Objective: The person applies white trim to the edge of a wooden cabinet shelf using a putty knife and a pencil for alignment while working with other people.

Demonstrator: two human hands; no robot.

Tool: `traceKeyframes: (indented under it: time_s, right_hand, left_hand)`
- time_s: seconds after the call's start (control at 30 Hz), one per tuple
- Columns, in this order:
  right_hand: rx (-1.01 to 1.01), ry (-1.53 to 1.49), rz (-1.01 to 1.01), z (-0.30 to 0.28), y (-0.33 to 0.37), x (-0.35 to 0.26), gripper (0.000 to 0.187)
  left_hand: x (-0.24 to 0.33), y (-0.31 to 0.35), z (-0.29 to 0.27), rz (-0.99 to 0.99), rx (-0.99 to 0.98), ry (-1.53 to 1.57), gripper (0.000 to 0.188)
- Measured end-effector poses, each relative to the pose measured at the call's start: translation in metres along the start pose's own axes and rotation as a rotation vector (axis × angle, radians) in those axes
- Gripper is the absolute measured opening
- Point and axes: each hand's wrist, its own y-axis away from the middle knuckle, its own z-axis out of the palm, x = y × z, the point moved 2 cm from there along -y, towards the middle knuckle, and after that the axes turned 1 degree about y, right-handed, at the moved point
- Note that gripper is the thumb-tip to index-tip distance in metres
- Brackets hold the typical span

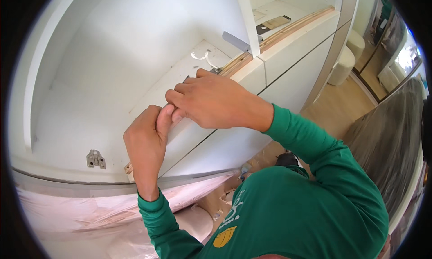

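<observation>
I count two hands: my left hand (146, 139) and right hand (211, 101) meet, fingertips pinched together on the white cabinet ledge (148, 99)'s near edge; one metal hinge plate (96, 159) sits lower left; one white wire loop (201, 56) lies farther back.

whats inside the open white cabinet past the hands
On the white cabinet floor lie a curled white plastic scrap and specks of debris; a small metal hinge plate sits on the side wall. The left hand and right hand cover the front edge.
</observation>
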Motion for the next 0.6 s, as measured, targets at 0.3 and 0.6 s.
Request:
traceKeyframes:
  time_s: [0.3, 0.6]
  right_hand:
    - [0.107, 0.119, 0.010, 0.010, 0.004, -0.001, 0.036]
    - [0.007, 0.059, -0.006, 0.002, 0.002, 0.000, 0.034]
  left_hand:
    - [-0.015, -0.014, 0.007, 0.099, -0.021, 0.117, 0.044]
    - [-0.005, -0.001, 0.003, 0.056, 0.007, 0.039, 0.046]
